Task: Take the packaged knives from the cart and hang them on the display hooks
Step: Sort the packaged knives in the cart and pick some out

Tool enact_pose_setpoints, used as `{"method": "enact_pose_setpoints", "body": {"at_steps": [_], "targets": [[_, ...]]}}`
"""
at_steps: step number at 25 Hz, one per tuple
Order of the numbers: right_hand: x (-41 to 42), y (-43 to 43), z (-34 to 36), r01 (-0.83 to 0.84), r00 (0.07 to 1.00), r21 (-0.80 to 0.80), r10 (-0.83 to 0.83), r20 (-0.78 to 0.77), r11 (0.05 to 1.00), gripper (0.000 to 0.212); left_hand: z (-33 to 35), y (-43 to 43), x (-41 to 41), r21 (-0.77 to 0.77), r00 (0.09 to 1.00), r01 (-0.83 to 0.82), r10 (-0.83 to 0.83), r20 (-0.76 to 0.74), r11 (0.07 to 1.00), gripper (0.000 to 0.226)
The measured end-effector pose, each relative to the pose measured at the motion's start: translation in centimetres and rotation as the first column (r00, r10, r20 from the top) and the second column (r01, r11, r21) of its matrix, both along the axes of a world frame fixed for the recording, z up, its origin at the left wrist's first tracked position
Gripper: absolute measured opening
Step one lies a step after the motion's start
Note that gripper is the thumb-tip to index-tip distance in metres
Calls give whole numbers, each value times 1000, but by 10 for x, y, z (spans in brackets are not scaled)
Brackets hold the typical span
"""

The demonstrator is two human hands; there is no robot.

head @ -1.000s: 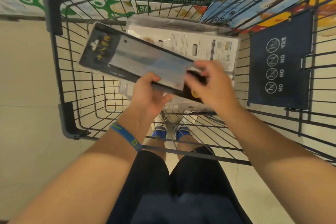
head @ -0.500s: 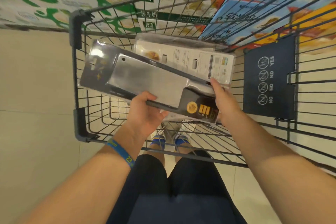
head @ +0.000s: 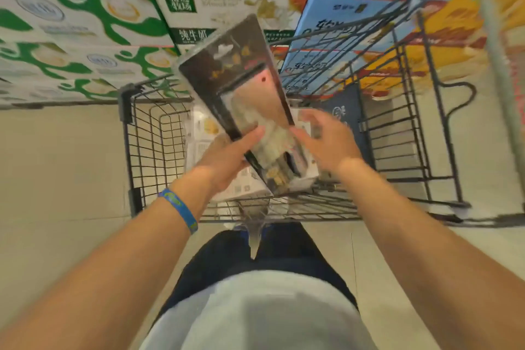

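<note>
A packaged knife [head: 244, 85], a cleaver in a dark blister card, stands nearly upright above the wire cart [head: 150, 145], hang-hole end up. My left hand [head: 227, 159] grips its lower left edge, thumb across the front. My right hand [head: 326, 142] is just right of the package, fingers spread, apart from it. More packaged knives [head: 241, 187] with white backs lie in the cart basket below. The picture is blurred by motion.
Stacked milk cartons [head: 85, 23] and blue-and-orange boxes [head: 369, 23] fill the shelving beyond the cart. A dark blue child-seat flap [head: 346, 111] hangs at the cart's right. Beige floor tiles [head: 56, 165] lie to the left and right of it. My legs stand below.
The package has swung from lying across the cart to nearly upright and risen. My right hand has let go of its handle end. The view has tilted up and back.
</note>
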State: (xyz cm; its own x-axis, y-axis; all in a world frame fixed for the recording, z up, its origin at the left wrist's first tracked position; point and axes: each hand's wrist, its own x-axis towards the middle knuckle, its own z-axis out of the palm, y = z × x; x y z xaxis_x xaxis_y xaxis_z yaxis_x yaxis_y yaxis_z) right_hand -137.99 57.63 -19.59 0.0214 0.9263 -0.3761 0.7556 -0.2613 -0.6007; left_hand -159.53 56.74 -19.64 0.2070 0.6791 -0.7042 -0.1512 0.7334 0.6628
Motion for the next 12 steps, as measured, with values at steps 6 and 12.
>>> {"method": "enact_pose_setpoints", "body": {"at_steps": [6,12], "targets": [[111,9,63,308,704,251,-397,588,918,78,42,-2,19,198,985,-37,70,-160,980,28],[126,11,79,386,832,93,-390,394,918,68,67,-14,35,338,962,33,62,-267,941,16]]}}
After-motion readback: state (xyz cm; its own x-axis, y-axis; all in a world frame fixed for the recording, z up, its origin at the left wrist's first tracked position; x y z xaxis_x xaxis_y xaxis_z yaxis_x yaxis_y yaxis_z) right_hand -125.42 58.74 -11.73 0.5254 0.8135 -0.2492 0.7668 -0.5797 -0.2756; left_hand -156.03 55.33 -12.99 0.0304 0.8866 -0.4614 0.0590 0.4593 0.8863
